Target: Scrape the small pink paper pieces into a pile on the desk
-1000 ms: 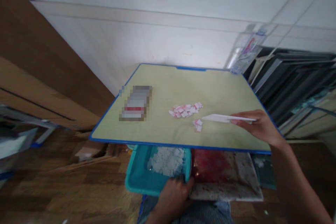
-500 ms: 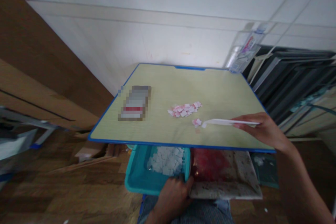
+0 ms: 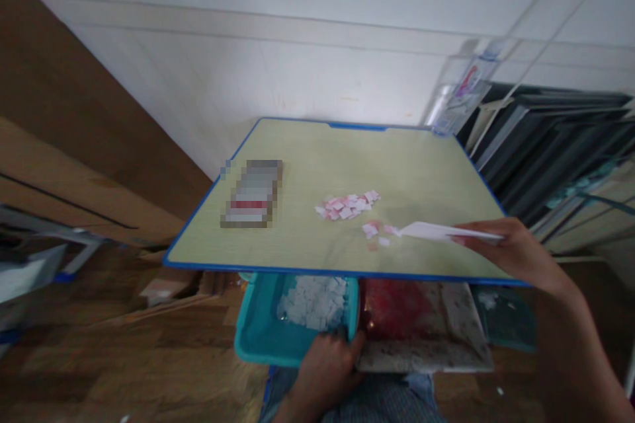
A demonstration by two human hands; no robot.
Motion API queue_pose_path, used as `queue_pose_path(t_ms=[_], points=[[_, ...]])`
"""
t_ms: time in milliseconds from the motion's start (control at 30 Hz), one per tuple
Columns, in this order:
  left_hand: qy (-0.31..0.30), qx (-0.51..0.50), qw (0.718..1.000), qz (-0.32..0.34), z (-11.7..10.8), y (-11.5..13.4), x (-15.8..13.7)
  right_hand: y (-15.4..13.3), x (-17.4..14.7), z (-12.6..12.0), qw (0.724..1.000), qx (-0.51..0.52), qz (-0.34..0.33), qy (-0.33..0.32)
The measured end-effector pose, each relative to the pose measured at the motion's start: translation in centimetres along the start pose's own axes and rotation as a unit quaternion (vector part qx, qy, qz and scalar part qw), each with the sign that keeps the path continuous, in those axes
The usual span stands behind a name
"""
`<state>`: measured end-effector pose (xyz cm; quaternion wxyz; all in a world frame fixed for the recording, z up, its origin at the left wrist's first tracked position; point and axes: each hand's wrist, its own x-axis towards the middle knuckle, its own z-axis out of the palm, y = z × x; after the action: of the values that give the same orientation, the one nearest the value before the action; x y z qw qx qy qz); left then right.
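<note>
My right hand (image 3: 501, 243) pinches the handle end of a thin white knife-like blade (image 3: 431, 232) above the right part of the table (image 3: 407, 172). Its wide tip is at a few small pink-and-white pieces (image 3: 370, 230), paper-like and square. Behind them and to the left lies a larger pile of similar pieces (image 3: 347, 206). Below the table's front edge, my left hand (image 3: 330, 362) is closed on the near right rim of a teal plastic tray (image 3: 258, 337). White square pieces (image 3: 313, 303) lie heaped inside that tray.
A pixelated phone-like object (image 3: 252, 193) rests on the table's left side. A clear bottle (image 3: 464, 92) stands at the back right corner. Beside the teal tray is a stained metal tray (image 3: 471, 324) with red in it. Dark panels (image 3: 555, 139) lean at the right.
My right hand and the white blade have moved slightly right. The small pieces at its tip are now spread apart. My left hand stays at the tray's rim.
</note>
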<state>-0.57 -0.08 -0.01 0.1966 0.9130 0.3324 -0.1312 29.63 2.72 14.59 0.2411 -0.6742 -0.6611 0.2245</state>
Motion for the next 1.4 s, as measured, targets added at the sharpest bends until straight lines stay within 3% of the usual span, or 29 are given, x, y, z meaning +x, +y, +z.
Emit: queue_pose_path(t_ms=[200,433,800,933,1033,1200,1400], points=[[0.0,0.001,1.0,-0.004,-0.2,0.1,0.0,-0.2,-0.7,-0.1,1.0,0.022,-0.014,0.013],[-0.011,0.011,1.0,-0.004,-0.6,0.2,-0.1,0.1,-1.1,-0.2,0.996,0.012,-0.062,-0.065],[-0.02,-0.008,1.0,0.004,-1.1,0.2,-0.2,-1.5,0.0,1.0,0.994,0.009,-0.1,-0.039],[-0.006,-0.004,1.0,-0.001,-0.9,0.2,-0.3,-2.3,0.4,1.3,0.989,0.008,-0.129,-0.068],[-0.015,0.003,1.0,-0.001,-0.9,0.2,-0.2,-2.3,0.5,1.1,0.991,0.002,-0.107,-0.078],[-0.022,0.009,1.0,-0.004,-1.1,0.4,-0.2,-1.3,-0.3,0.5,0.999,0.006,-0.037,-0.026],[-0.03,0.003,1.0,0.002,-1.4,0.3,-0.2,-0.8,-1.5,-0.4,0.998,-0.003,-0.062,-0.029]])
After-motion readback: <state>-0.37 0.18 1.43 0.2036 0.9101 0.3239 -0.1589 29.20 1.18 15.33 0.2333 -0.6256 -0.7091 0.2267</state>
